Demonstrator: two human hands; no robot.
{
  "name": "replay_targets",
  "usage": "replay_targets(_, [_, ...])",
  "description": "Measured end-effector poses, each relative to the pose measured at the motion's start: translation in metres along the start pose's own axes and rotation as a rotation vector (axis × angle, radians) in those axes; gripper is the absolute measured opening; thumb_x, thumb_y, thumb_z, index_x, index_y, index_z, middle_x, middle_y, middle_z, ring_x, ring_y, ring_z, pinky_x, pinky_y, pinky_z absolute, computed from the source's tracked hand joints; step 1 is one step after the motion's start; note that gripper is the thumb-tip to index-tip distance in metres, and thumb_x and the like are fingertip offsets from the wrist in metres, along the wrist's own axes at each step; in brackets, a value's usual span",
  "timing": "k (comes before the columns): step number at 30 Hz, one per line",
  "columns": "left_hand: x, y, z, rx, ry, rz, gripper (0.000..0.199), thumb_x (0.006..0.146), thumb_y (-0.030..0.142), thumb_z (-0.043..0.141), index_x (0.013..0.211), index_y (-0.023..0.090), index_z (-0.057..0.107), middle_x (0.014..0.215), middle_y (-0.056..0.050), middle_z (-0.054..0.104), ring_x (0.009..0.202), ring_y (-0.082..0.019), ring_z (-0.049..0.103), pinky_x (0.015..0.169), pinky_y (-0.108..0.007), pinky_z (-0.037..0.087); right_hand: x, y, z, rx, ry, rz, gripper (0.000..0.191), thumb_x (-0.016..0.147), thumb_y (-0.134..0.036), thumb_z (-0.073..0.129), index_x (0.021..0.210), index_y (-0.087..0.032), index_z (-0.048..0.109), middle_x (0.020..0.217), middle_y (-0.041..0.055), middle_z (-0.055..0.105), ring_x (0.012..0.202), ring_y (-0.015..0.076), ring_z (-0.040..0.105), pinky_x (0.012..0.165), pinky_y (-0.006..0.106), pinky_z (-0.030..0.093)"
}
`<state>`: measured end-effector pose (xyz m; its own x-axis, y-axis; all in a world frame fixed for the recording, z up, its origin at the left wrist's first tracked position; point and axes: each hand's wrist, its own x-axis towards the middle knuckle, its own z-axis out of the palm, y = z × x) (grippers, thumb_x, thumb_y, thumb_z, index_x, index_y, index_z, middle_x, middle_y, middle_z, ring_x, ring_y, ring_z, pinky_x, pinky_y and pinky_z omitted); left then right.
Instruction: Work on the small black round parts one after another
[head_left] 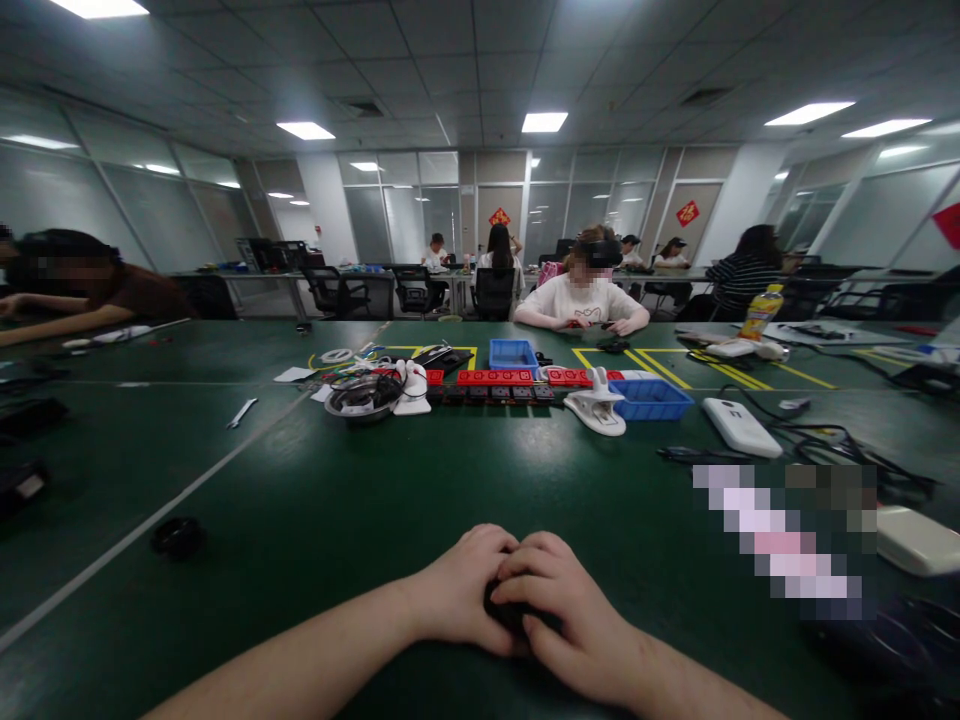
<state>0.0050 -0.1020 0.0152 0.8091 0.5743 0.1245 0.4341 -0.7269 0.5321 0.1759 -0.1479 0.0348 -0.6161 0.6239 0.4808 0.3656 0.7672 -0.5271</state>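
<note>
My left hand point(461, 590) and my right hand point(574, 615) come together low over the green table, directly in front of me. Between them is a small black rounded object point(514, 612), mostly covered by my fingers and palms, so its kind does not show. The left fingers curl around its far left side. On the right, my fingers bend over its top, while the thumb lies along the near side. A separate black ring-like object point(178, 537) rests on the table to the left of my left forearm.
Across the green table point(360, 490) stand a red power strip point(495, 378), blue trays point(651, 400), white clips point(600, 402) and a bowl of cables point(364, 396). A white power bank point(741, 427) and black cords lie right. A person point(589, 295) sits opposite.
</note>
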Motion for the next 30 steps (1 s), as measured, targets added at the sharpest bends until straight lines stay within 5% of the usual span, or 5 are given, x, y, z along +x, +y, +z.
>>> replay_targets(5, [-0.002, -0.001, -0.002, -0.013, 0.006, 0.013, 0.054, 0.05, 0.041, 0.074, 0.098, 0.023, 0.057, 0.102, -0.003, 0.05, 0.098, -0.024, 0.046, 0.09, -0.037, 0.039, 0.001, -0.004, -0.002, 0.005, -0.032, -0.056, 0.022, 0.079, -0.027, 0.046, 0.095, -0.024, 0.061, 0.095, 0.0035, 0.061, 0.095, 0.0208, 0.05, 0.084, 0.039, 0.04])
replay_targets(9, [-0.003, 0.0, -0.002, -0.019, 0.015, 0.053, 0.084, 0.047, 0.051, 0.075, 0.12, 0.025, 0.045, 0.119, -0.006, 0.045, 0.108, -0.027, 0.042, 0.098, -0.043, 0.031, -0.002, 0.001, 0.001, -0.015, 0.05, -0.068, 0.035, 0.083, -0.042, 0.043, 0.11, -0.021, 0.054, 0.106, 0.0088, 0.056, 0.102, 0.0234, 0.048, 0.088, 0.041, 0.039])
replay_targets(13, [-0.002, 0.0, 0.001, -0.013, 0.059, -0.016, 0.092, 0.043, 0.057, 0.074, 0.123, 0.023, 0.041, 0.119, -0.008, 0.045, 0.11, -0.029, 0.042, 0.101, -0.048, 0.027, -0.005, 0.006, 0.004, 0.0, 0.08, 0.004, 0.043, 0.083, -0.049, 0.043, 0.113, -0.019, 0.048, 0.107, 0.0103, 0.053, 0.101, 0.0242, 0.047, 0.088, 0.042, 0.038])
replay_targets(19, [-0.003, 0.004, 0.007, 0.058, 0.108, -0.074, 0.085, 0.046, 0.063, 0.069, 0.114, 0.018, 0.044, 0.11, -0.009, 0.048, 0.105, -0.028, 0.045, 0.105, -0.054, 0.016, -0.006, 0.011, 0.01, -0.01, 0.126, 0.072, 0.046, 0.079, -0.058, 0.045, 0.103, -0.018, 0.049, 0.097, 0.0091, 0.053, 0.09, 0.0232, 0.048, 0.08, 0.041, 0.04])
replay_targets(30, [-0.004, 0.01, 0.015, 0.113, 0.157, -0.132, 0.06, 0.047, 0.058, 0.07, 0.087, 0.018, 0.049, 0.092, -0.004, 0.049, 0.092, -0.023, 0.048, 0.104, -0.052, 0.019, -0.004, 0.012, 0.012, -0.071, 0.105, 0.149, 0.039, 0.076, -0.056, 0.048, 0.083, -0.017, 0.05, 0.081, 0.0057, 0.05, 0.076, 0.0206, 0.045, 0.069, 0.037, 0.039])
